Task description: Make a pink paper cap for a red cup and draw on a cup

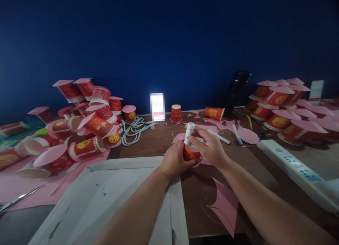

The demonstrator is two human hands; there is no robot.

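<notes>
Cup gripped by my left hand, apparently for steadiness; I see right hand pinching white tube upright at its top.

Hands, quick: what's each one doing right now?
Left hand: closed around the red cup.
Right hand: closed, holding the white tube over the cup's top.

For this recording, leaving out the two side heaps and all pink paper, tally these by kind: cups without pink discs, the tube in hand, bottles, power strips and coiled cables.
Red paper cups: 3
White cylindrical tube: 1
Black cylindrical bottle: 1
Long white power strip: 1
Pale blue coiled cable: 1
Total: 7
</notes>
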